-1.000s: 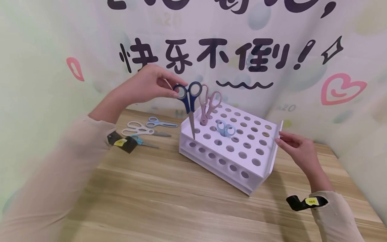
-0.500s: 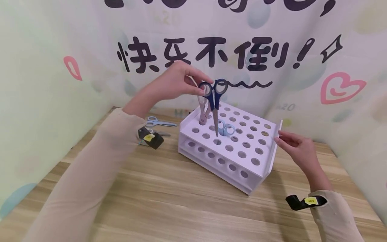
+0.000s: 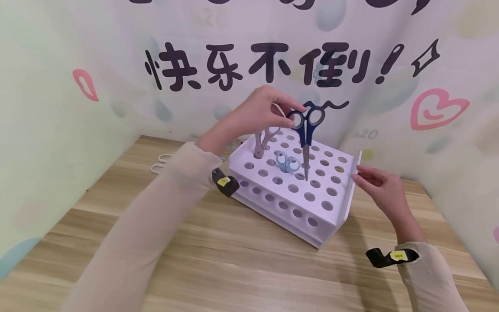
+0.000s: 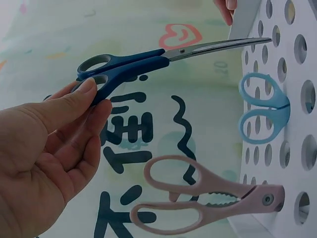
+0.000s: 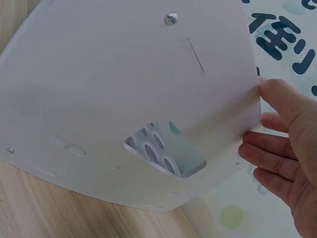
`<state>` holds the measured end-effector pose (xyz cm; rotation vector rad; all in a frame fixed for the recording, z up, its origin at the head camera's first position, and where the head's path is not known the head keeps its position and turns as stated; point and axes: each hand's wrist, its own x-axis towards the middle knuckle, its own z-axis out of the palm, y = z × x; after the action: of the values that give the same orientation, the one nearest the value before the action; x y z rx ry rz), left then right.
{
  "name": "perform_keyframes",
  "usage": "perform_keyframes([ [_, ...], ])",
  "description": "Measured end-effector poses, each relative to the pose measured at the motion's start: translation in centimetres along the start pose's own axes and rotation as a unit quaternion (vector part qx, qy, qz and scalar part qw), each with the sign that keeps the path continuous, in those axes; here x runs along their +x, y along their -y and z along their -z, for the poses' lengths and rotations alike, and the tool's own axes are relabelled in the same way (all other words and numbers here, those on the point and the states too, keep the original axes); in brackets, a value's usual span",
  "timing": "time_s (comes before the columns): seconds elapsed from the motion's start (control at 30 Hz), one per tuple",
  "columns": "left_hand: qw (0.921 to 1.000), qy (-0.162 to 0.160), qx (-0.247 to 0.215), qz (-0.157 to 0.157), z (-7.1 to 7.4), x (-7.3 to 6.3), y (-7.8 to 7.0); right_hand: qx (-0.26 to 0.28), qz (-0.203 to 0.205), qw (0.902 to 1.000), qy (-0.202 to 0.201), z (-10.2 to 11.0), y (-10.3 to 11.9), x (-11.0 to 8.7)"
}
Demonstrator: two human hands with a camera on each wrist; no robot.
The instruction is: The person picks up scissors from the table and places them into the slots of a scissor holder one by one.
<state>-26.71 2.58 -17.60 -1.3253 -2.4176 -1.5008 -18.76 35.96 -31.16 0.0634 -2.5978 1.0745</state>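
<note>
My left hand point(image 3: 261, 110) pinches one handle loop of a pair of navy-handled scissors point(image 3: 310, 135), which hang blades down over a white rack point(image 5: 109, 89) full of round holes. In the left wrist view the scissors' tip reaches close to the perforated top. Pink kitchen shears point(image 4: 255, 197) stand in a hole by the rack's left side. Small light blue scissors point(image 3: 289, 167) sit in another, only their handles showing. My right hand point(image 3: 383, 190) pinches the edge of the rack's right side panel between thumb and fingers.
White-handled scissors point(image 3: 157, 165) lie on the wooden table point(image 3: 234, 268) at the left, mostly hidden behind my left sleeve point(image 3: 163, 203). A printed cloth point(image 3: 374, 39) hangs close behind the rack. Tall side panels rise at the rack's two ends.
My left hand has carried the navy scissors rightward, from the rack's left front corner to over its middle holes. My left arm now covers most of the scissors on the table. My right hand stays put.
</note>
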Motion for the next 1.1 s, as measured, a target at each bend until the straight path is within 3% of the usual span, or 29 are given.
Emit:
perform_keyframes([
  [0.2,0.9999,-0.004,0.01,-0.002,-1.9,1.1,0.1,0.003,0.004,1.0,0.001,0.2,0.0,0.1],
  [0.47,0.9981,0.038,0.048,0.011,-4.2,1.9,0.6,-0.002,0.005,1.0,0.001,0.0,0.2,0.3],
  [0.73,0.9887,0.093,0.117,-0.008,-6.6,2.1,1.4,-0.005,-0.001,1.0,0.001,0.0,0.0,0.0],
  [1.1,0.9757,0.128,0.178,-0.002,-8.8,1.7,2.9,-0.006,0.004,0.9999,0.009,0.2,0.3,-0.1],
])
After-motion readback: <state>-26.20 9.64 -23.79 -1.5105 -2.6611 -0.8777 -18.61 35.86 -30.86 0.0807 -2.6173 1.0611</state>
